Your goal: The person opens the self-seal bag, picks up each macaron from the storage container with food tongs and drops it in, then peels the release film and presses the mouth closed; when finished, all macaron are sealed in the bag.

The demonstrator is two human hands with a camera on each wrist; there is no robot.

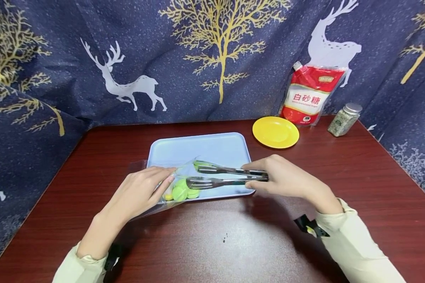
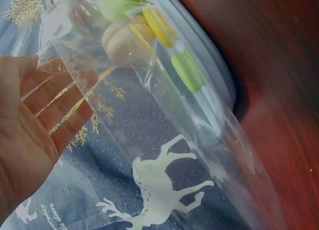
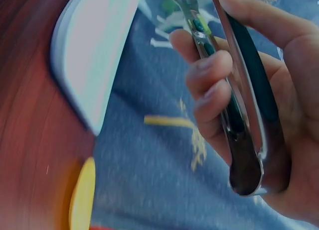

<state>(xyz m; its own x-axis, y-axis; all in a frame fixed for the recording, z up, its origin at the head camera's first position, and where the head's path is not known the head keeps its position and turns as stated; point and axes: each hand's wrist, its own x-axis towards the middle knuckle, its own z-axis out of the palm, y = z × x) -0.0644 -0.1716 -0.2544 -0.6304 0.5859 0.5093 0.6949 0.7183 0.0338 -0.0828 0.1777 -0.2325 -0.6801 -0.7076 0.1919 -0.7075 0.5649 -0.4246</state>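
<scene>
My left hand (image 1: 141, 190) holds the rim of a clear plastic bag (image 2: 164, 105) between thumb and fingers, over the left part of a light blue tray (image 1: 212, 145). Green macarons (image 1: 180, 191) and a yellow macaron (image 1: 168, 196) show near the bag's mouth; in the left wrist view a beige macaron (image 2: 127, 42) appears through the film. My right hand (image 1: 283, 177) grips metal tongs (image 3: 241, 90) with dark handle grips. The tongs point left, their arms a little apart, with tips at the bag's mouth. Something green (image 1: 200, 165) shows at the upper tip, partly hidden.
Behind the tray's right corner lies a yellow plate (image 1: 275, 132). A red and white sugar pouch (image 1: 308, 96) stands against the deer-patterned cloth (image 1: 198, 106). Farther right is a small glass jar (image 1: 344, 121) with a metal lid. Everything rests on a dark red-brown table (image 1: 216, 239).
</scene>
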